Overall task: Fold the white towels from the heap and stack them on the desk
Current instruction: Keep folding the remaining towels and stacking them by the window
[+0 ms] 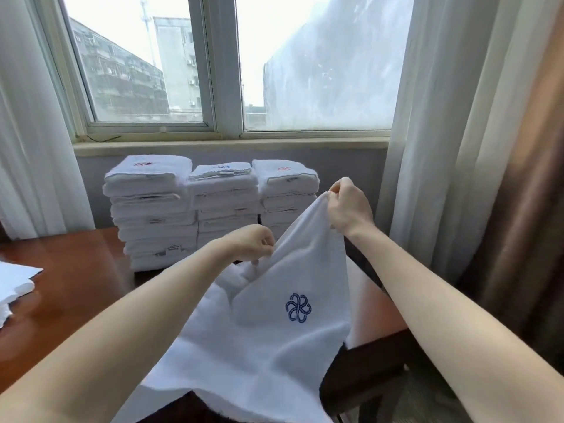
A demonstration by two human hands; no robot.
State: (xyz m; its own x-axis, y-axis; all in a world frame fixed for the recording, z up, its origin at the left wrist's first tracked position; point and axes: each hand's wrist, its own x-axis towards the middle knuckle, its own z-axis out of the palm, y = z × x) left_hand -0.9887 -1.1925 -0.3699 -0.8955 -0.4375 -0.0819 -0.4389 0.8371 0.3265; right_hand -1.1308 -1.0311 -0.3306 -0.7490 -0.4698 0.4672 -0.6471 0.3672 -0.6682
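Note:
A white towel [268, 340] with a blue embroidered emblem drapes over my lap and the near edge of the wooden desk [70, 279]. My right hand [348, 209] pinches one corner and holds it raised. Lower and to the left, my left hand [253, 244] grips the towel's edge. Three stacks of folded white towels [210, 209] stand side by side at the back of the desk under the window.
More white cloth [12, 288] lies at the desk's left edge. A window sill [229, 146] runs behind the stacks, with sheer curtains on both sides and a brown drape [518, 224] at the right. Floor shows at the lower right.

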